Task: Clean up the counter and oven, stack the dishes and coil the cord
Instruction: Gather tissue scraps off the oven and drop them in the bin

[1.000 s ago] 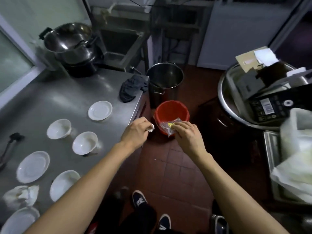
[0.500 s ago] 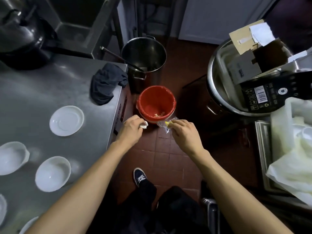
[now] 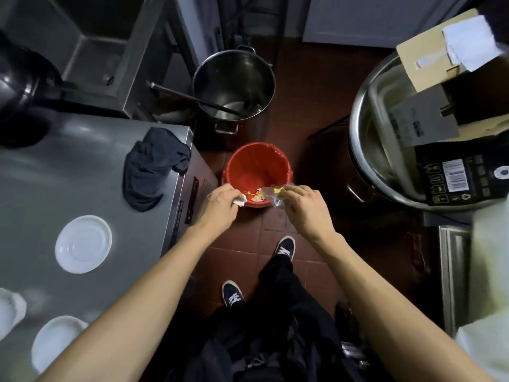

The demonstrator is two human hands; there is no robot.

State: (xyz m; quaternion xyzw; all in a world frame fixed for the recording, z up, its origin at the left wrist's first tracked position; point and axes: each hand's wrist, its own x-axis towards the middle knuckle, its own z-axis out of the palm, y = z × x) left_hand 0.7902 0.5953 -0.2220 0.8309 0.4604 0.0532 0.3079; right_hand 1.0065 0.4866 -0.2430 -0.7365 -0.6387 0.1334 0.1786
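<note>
A red bin (image 3: 256, 166) stands on the floor past the steel counter (image 3: 68, 175). My left hand (image 3: 220, 208) is closed on a small white crumpled tissue (image 3: 239, 201) at the bin's near rim. My right hand (image 3: 305, 208) pinches a clear plastic wrapper (image 3: 272, 194) with yellow print over the same rim. Scraps lie in the bin's bottom. On the counter sit a white plate (image 3: 82, 244) and two white bowls (image 3: 55, 343) at the left edge.
A dark cloth (image 3: 154, 166) lies at the counter's corner. A steel stockpot (image 3: 234, 86) with a ladle stands behind the bin. At the right a large steel basin (image 3: 380, 150) holds cardboard boxes. A black pot (image 3: 19, 86) is at far left. My feet stand on red tile.
The view has moved forward and down over the bin. Both hands stay closed on their scraps and now sit over the bin's near rim.
</note>
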